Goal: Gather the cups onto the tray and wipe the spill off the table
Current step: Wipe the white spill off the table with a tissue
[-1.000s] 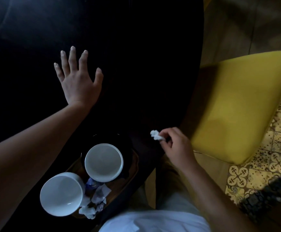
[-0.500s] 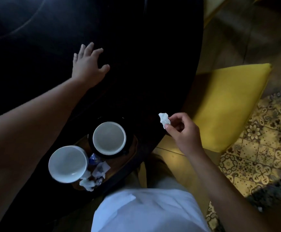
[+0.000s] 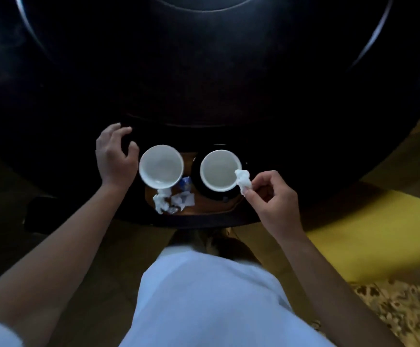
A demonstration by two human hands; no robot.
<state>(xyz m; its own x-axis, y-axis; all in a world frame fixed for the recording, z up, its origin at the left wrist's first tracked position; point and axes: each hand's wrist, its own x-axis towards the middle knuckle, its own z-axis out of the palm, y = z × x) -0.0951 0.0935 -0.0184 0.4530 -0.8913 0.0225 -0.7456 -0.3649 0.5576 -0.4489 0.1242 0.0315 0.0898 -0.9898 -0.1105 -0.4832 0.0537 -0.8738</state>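
Two white cups stand side by side on a small wooden tray (image 3: 211, 209) at the near edge of the dark round table (image 3: 203, 83): the left cup (image 3: 161, 166) sits straight on the tray's wood, and the right cup (image 3: 220, 170) sits on a dark saucer (image 3: 198, 181) that covers the tray's right part. Both cups look empty. Between and in front of them lie crumpled white tissues (image 3: 173, 201) and a small blue wrapper (image 3: 185, 182), filling the tray's near left corner, while its near right part shows bare wood. The tray's front rim lies just inside the table's edge. The left hand (image 3: 115, 156) rests on the table just beside the left cup, its fingers loosely curled and apart, closed on nothing; whether the thumb touches the cup cannot be told. The right hand (image 3: 275, 199) pinches a crumpled tissue wad (image 3: 243, 180) between thumb and forefinger, the wad overlapping the right cup's near right rim. Beyond the cups the tabletop stretches away dark and open, with a raised ring curving across its far part; no spill can be made out on the dark surface. To the right, a yellow cushion (image 3: 369, 234) lies below the table's edge, close to the right forearm.
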